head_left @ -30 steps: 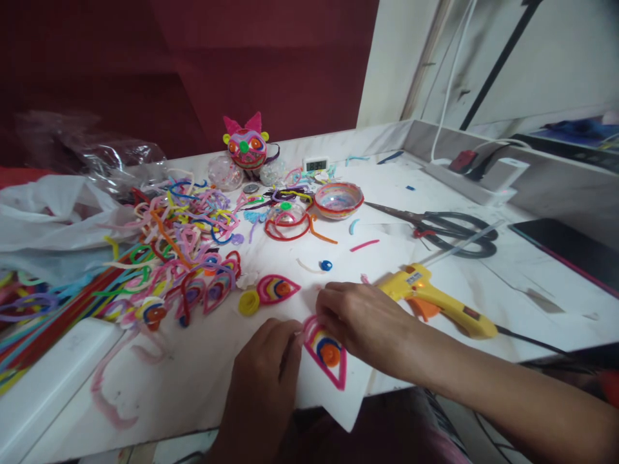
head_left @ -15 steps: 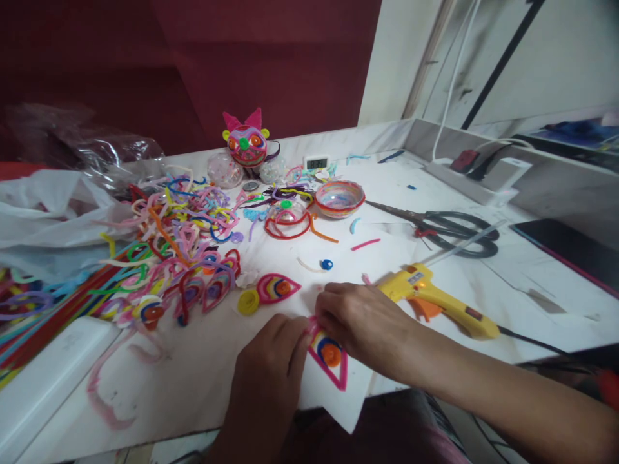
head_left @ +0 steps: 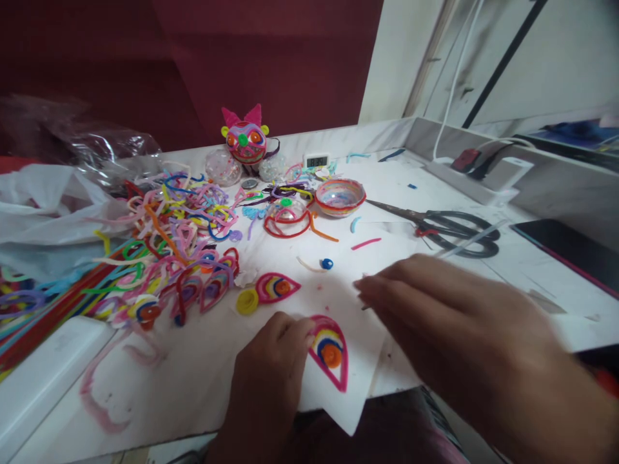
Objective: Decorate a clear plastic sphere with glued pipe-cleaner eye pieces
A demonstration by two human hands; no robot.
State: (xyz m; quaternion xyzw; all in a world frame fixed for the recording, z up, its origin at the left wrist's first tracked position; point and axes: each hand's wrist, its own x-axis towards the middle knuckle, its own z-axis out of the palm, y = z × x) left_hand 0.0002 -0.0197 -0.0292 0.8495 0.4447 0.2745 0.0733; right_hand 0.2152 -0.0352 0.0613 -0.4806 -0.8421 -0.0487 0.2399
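Note:
A pink teardrop (head_left: 331, 353) of coiled pipe cleaners, with an orange centre, lies on a white paper sheet (head_left: 355, 406) at the table's near edge. My left hand (head_left: 271, 380) rests with curled fingers pressing on the teardrop's left side. My right hand (head_left: 449, 316) hovers above the table to the right of it. This hand is blurred, with its fingers stretched out toward the left and nothing clearly in them. It hides the yellow glue gun. A second teardrop (head_left: 276, 287) and a yellow coil (head_left: 247, 301) lie just beyond.
A heap of coloured pipe cleaners (head_left: 178, 225) fills the left, beside a plastic bag (head_left: 43, 212). Further back stand a cat-faced ball (head_left: 245, 138), a coiled bowl (head_left: 339, 196) and a small clock (head_left: 316, 160). Scissors (head_left: 445, 225), a power strip (head_left: 478, 174) and a dark tablet (head_left: 570, 248) lie on the right.
My right hand has let go of the teardrop and lifted up and to the right, now covering the glue gun. My left hand stays on the teardrop.

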